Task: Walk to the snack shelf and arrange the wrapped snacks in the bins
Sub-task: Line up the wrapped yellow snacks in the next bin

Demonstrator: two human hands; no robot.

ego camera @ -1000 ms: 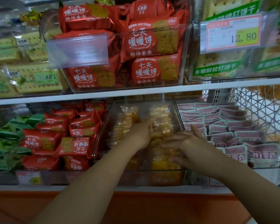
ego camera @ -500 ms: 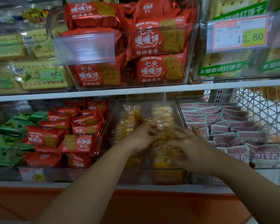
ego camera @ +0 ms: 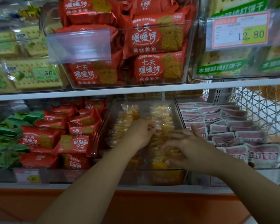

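A clear plastic bin (ego camera: pixel 111 110) sits in the middle of the lower shelf, filled with rows of small yellow snacks in clear wrappers (ego camera: pixel 162 113). Both my hands are inside it. My left hand (ego camera: pixel 140 132) is curled over the middle of the rows, its fingers bent down onto the wrapped yellow snacks. My right hand (ego camera: pixel 184 148) lies over the right-hand row, fingers spread and pointing left, thumb at the near end of the row. What the fingertips hold is hidden by the hands.
Left of the bin lie red biscuit packs (ego camera: pixel 44 139) and green packs (ego camera: pixel 5 131). On the right are pink-and-white sachets (ego camera: pixel 233 126) and a wire basket (ego camera: pixel 262 110). The upper shelf holds bins of red packs (ego camera: pixel 152 39), soda crackers (ego camera: pixel 31 75) and a price tag (ego camera: pixel 239 31).
My right hand has slid left over the right-hand row of snacks towards my left hand, which stays curled in the middle. The view has drifted slightly.
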